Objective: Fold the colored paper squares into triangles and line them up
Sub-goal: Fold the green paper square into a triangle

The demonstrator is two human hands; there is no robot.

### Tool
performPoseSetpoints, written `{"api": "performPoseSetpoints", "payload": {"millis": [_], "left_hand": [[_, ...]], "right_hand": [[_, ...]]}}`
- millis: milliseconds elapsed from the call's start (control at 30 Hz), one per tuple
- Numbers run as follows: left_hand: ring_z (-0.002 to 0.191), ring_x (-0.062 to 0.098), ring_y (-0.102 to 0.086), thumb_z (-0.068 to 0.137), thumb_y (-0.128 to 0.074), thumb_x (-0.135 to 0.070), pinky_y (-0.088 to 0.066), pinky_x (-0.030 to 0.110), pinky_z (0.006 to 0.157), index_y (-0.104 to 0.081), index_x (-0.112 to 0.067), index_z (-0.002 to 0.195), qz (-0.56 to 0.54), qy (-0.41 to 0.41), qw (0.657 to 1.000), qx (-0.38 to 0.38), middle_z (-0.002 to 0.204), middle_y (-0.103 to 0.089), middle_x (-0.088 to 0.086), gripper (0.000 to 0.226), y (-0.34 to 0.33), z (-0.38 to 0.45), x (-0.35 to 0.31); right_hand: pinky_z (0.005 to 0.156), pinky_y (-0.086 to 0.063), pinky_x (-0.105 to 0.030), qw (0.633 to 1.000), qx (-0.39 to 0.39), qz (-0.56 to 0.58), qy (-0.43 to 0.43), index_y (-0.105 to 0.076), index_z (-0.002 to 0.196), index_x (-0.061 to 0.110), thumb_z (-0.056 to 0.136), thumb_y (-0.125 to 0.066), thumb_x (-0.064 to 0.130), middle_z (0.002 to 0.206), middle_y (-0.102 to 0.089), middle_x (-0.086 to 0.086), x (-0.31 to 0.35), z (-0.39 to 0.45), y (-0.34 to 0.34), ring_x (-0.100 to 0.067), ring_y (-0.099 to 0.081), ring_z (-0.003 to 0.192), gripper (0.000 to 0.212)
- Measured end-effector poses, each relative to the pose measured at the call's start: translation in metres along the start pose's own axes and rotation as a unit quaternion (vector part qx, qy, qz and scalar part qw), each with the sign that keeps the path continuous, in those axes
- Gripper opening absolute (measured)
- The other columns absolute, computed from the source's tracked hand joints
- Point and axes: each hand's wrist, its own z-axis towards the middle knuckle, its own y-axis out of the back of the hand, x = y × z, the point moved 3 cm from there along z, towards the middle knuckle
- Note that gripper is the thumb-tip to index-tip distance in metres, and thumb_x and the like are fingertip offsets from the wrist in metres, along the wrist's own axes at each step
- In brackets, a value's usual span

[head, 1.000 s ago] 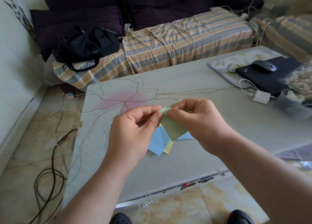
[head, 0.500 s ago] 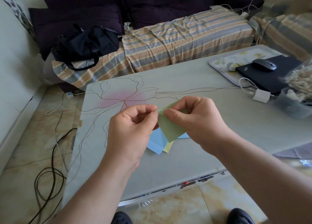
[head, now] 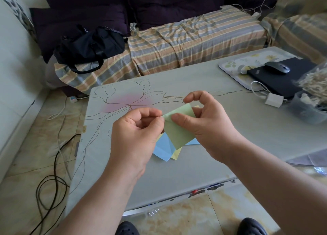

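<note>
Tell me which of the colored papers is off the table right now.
The green paper, pinched between the left hand and right hand. The blue paper and yellow paper lie on the table beneath it.

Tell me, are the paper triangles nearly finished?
Not yet. No row of triangles shows on the table. A blue paper and a yellow paper lie in a loose overlapping pile there; the blue one shows creases. In hand: the left hand and right hand pinch the green paper above the pile, partly folded. Left: finish green, fold the others, line them up.
</note>
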Motion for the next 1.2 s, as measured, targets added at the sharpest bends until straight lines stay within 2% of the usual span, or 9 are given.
{"api": "performPoseSetpoints", "payload": {"millis": [200,467,633,767,833,1033,1133,1200], "left_hand": [[0.073,0.026,-0.074,0.075,-0.075,-0.020,-0.062,0.058,0.088,-0.082,-0.024,0.085,0.018,-0.001,1.000,0.006,0.079,-0.077,0.009,0.012,0.001,0.000,0.001],[0.075,0.024,-0.075,0.076,-0.071,-0.021,-0.063,0.054,0.089,-0.083,-0.026,0.084,0.023,0.006,1.000,0.016,0.079,-0.078,0.007,0.016,0.000,0.001,0.002],[0.078,0.026,-0.074,0.077,-0.071,-0.020,-0.061,0.057,0.090,-0.082,-0.024,0.085,0.027,0.004,0.999,0.036,0.083,-0.077,0.011,0.015,-0.001,0.002,0.005],[0.083,0.030,-0.075,0.079,-0.075,-0.028,-0.062,0.056,0.089,-0.082,-0.025,0.086,0.029,-0.003,0.998,0.051,0.085,-0.078,0.009,0.010,-0.001,0.002,0.007],[0.088,0.035,-0.076,0.079,-0.076,-0.031,-0.061,0.058,0.091,-0.082,-0.025,0.088,0.040,0.001,0.998,0.057,0.088,-0.079,0.009,0.012,0.000,0.004,0.009],[0.073,0.019,-0.071,0.080,-0.073,-0.039,-0.060,0.057,0.091,-0.081,-0.028,0.089,0.085,0.014,0.992,0.087,0.081,-0.078,0.005,0.016,0.003,0.006,0.010],[0.074,0.018,-0.070,0.082,-0.071,-0.040,-0.059,0.058,0.091,-0.081,-0.028,0.089,0.099,0.017,0.990,0.096,0.081,-0.077,0.004,0.017,0.003,0.006,0.011],[0.075,0.022,-0.071,0.082,-0.071,-0.040,-0.059,0.058,0.091,-0.080,-0.029,0.089,0.109,0.009,0.989,0.100,0.081,-0.077,0.004,0.016,0.003,0.005,0.012]], "right_hand": [[0.069,-0.053,-0.045,1.000,0.001,-0.007,-0.003,-0.066,0.113,0.022,0.086,-0.082,0.010,0.085,-0.078,-0.006,0.000,0.001,0.000,-0.026,-0.071,0.072,0.034],[0.072,-0.054,-0.048,1.000,0.002,-0.010,-0.002,-0.072,0.107,0.023,0.084,-0.084,0.011,0.086,-0.076,-0.008,-0.002,0.002,0.002,-0.028,-0.073,0.076,0.028],[0.069,-0.053,-0.047,1.000,0.002,-0.014,-0.002,-0.074,0.102,0.026,0.070,-0.084,0.023,0.087,-0.075,-0.011,-0.003,0.002,0.001,-0.029,-0.071,0.074,0.034],[0.071,-0.054,-0.046,1.000,0.009,-0.016,0.005,-0.073,0.105,0.024,0.082,-0.085,0.010,0.083,-0.075,-0.006,-0.002,0.001,0.002,-0.026,-0.071,0.072,0.029],[0.070,-0.054,-0.046,1.000,0.004,-0.022,0.004,-0.073,0.106,0.024,0.085,-0.083,0.009,0.082,-0.075,-0.004,-0.001,0.001,0.001,-0.026,-0.071,0.072,0.028],[0.071,-0.056,-0.049,1.000,-0.003,-0.030,0.008,-0.071,0.107,0.024,0.084,-0.083,0.008,0.087,-0.078,-0.010,0.001,0.000,0.002,-0.028,-0.072,0.072,0.031],[0.072,-0.059,-0.055,0.999,0.007,-0.050,0.008,-0.070,0.109,0.025,0.084,-0.084,0.010,0.092,-0.078,-0.014,0.003,0.000,0.002,-0.030,-0.073,0.074,0.033],[0.071,-0.061,-0.050,0.996,0.032,-0.082,-0.001,-0.068,0.112,0.028,0.080,-0.088,0.014,0.093,-0.078,-0.010,0.004,0.000,0.002,-0.026,-0.074,0.075,0.040]]}}
